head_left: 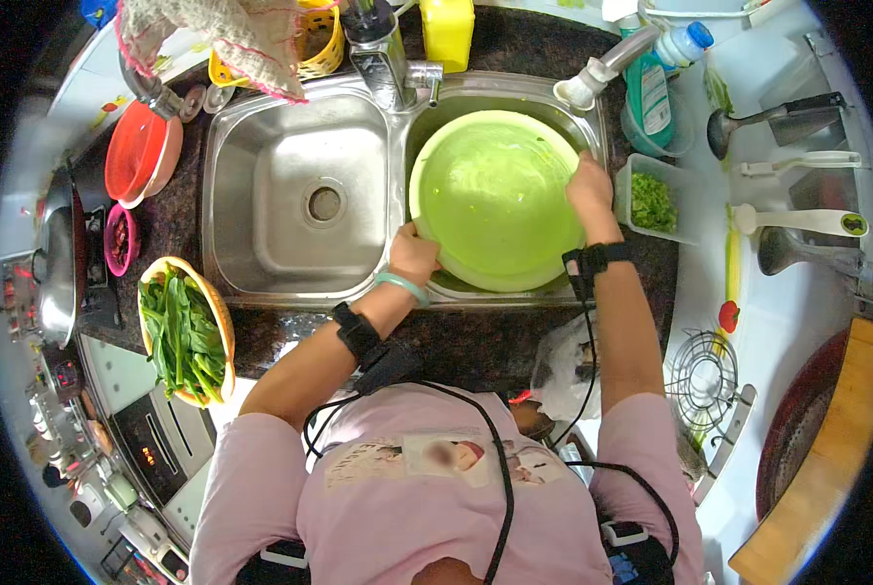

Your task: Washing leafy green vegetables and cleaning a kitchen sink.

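A light green plastic basin (499,205) with water in it sits in the right bowl of a stainless steel double sink (396,197). Small bits float in the water. My left hand (414,254) grips the basin's rim at its lower left. On the right side of the same rim, my right hand (590,186) is closed around the edge. Both hands' fingertips are partly hidden by the rim. The left sink bowl (283,212) holds nothing but its drain strainer (324,202). The faucet (385,66) stands behind the divider.
A yellow basket of leafy greens (184,333) stands left on the dark counter (275,340). Near it are a pink bowl (122,240) and a red basin (133,150). Right of the sink stand a container of chopped greens (652,201) and a green detergent bottle (649,95). Utensils hang on the right wall.
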